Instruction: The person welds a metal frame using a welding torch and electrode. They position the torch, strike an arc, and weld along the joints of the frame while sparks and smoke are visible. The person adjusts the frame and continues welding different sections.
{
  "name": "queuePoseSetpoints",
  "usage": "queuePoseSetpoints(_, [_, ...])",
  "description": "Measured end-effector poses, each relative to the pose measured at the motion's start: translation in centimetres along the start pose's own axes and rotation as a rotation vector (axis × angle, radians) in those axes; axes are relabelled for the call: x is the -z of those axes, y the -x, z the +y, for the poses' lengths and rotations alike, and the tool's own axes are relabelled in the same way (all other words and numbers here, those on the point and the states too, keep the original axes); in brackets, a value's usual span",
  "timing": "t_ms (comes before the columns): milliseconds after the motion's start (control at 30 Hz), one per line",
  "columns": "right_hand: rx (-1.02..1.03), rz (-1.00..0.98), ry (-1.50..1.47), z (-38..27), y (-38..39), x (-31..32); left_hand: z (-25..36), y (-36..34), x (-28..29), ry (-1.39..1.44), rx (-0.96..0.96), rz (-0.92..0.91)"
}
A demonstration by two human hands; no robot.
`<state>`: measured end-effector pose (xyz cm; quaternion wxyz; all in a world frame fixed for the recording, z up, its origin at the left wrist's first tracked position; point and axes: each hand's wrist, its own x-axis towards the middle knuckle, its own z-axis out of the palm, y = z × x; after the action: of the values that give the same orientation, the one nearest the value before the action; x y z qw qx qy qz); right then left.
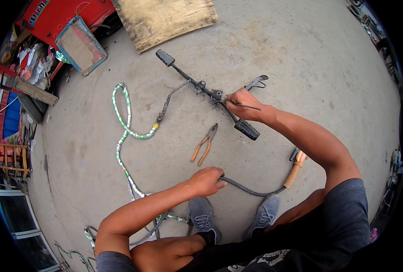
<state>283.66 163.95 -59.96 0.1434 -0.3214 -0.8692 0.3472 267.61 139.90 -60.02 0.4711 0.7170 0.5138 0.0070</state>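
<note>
My left hand (206, 181) is closed around a black cable (246, 190), which runs right to a tool with a wooden handle (295, 175), probably a welding electrode holder. Bent over the middle of a footrest bar (183, 74), my right hand (243, 105) grips a thin metal rod (251, 107). Black rubber footpegs (246, 129) sit at the bar's ends, and a pedal (256, 82) sticks out beyond my right hand. Dark crumbs surround the bar's centre. Between my hands lie pliers (204, 144) with orange-brown handles. My right fingertips are partly hidden.
A cable wrapped in green-and-silver tape (119, 154) loops across the concrete on the left and reaches the bar. A wooden board (165, 22) lies at the top. A framed panel (81, 45) leans near a red vehicle (58, 20). My shoes (203, 215) are close below.
</note>
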Motion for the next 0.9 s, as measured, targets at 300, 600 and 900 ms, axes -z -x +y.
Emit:
queuePoseSetpoints(300, [0.014, 0.018, 0.051, 1.1, 0.1, -0.4, -0.1, -0.1, -0.1, 0.002, 0.003, -0.003])
queuePoseSetpoints(600, [-0.046, 0.014, -0.001, 1.1, 0.5, -0.3, 0.2, -0.2, 0.2, 0.001, 0.010, -0.006])
queuePoseSetpoints(900, [-0.068, -0.019, 0.061, 0.9, 0.8, 0.5, 0.9, -0.6, 2.1, -0.004, -0.025, 0.115])
